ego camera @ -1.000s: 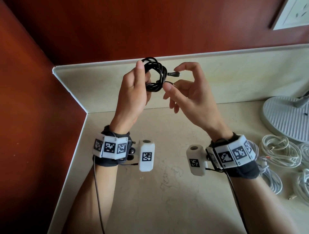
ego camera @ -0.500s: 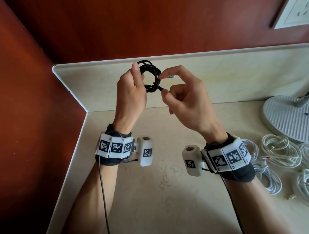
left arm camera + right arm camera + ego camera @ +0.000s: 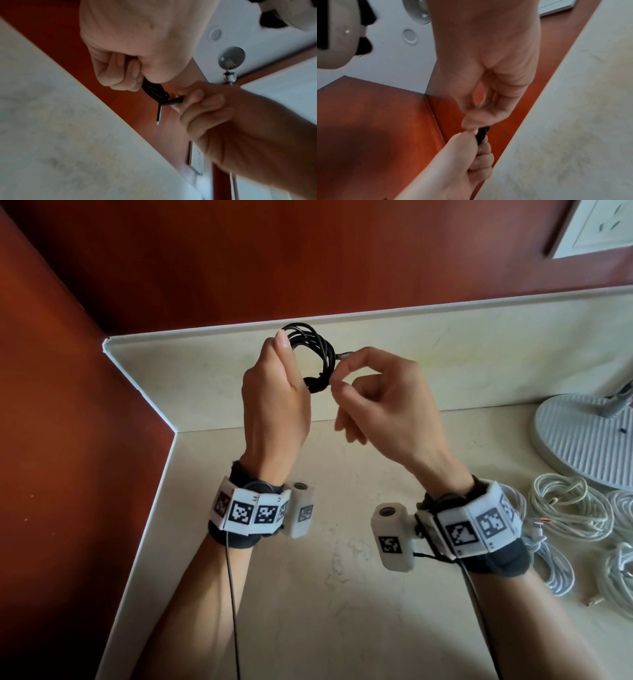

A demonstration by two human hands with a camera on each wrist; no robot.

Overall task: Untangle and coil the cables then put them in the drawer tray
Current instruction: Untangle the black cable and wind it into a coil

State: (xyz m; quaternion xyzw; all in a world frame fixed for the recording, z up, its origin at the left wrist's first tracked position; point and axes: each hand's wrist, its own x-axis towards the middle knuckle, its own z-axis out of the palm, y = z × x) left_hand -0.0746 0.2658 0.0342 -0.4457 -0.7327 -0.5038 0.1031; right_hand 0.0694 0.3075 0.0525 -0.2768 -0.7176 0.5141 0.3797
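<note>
both hands clamp black cable coil [image 3: 313, 356], coil upright; left grip [image 3: 274, 402], right grip [image 3: 380, 402] pinching.

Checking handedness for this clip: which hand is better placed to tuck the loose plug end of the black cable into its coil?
Probably the right hand: its fingertips already pinch the black cable at the coil's edge by the plug end, while the left hand is occupied, its grip holding the coil together.

White cables [image 3: 568, 508], lamp base [image 3: 582, 436] crowd right countertop [image 3: 308, 594].
</note>
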